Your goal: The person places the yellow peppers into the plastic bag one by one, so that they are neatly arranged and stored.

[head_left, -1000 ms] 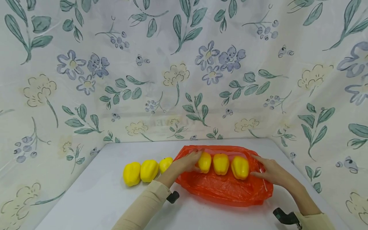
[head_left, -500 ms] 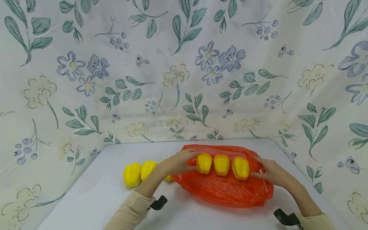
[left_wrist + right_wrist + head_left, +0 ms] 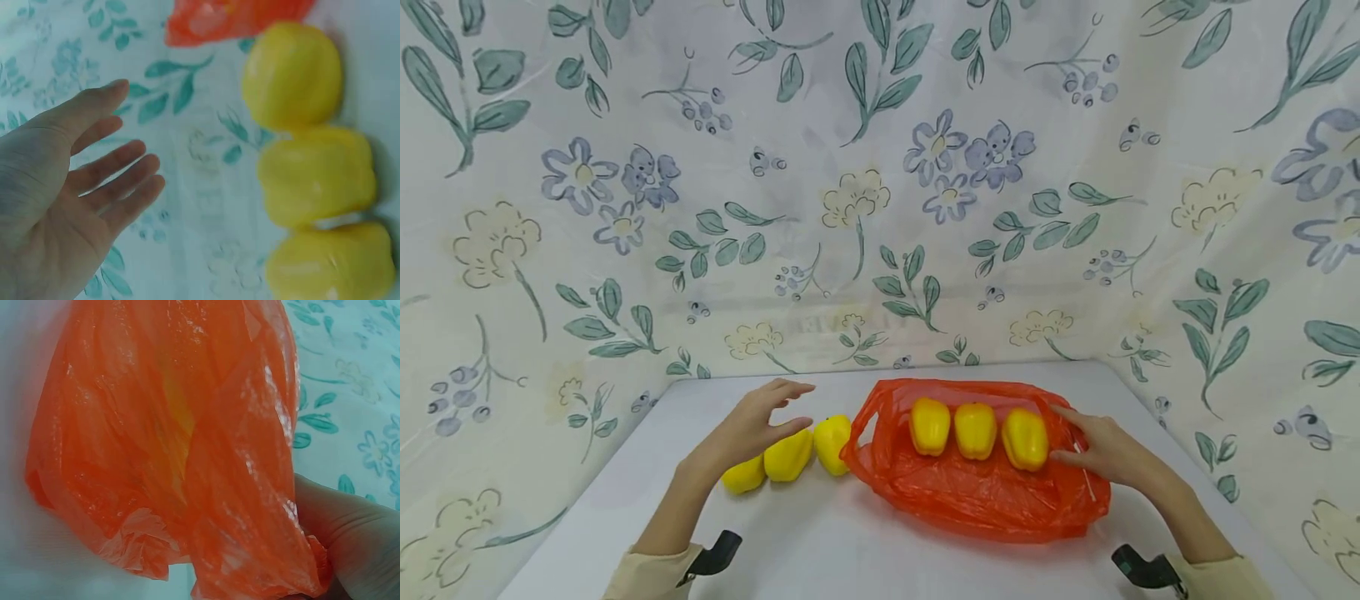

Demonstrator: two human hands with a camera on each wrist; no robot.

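Three yellow bell peppers point(image 3: 975, 431) lie in a row on a red plastic bag point(image 3: 970, 500). Left of the bag, three more yellow peppers point(image 3: 787, 456) sit side by side. My left hand point(image 3: 741, 429) hovers over these, empty, fingers parted; the left wrist view shows it point(image 3: 81, 175) beside the peppers point(image 3: 315, 178) without touching them. At the bag's right side my right hand point(image 3: 1108, 450) holds the edge, thumb and fingers spread around it. The bag point(image 3: 175, 437) hides most of that hand point(image 3: 350, 537) in the right wrist view.
A white table point(image 3: 820, 542) lies under everything. Behind it and at both sides hangs a curtain point(image 3: 865, 250) with flowers and leaves. Dark wrist cameras are strapped at both wrists, low over the table.
My left hand has left the leftmost pepper on the bag and moved left, over the loose peppers. The bag's left handle now shows. My right hand has stayed at the bag.
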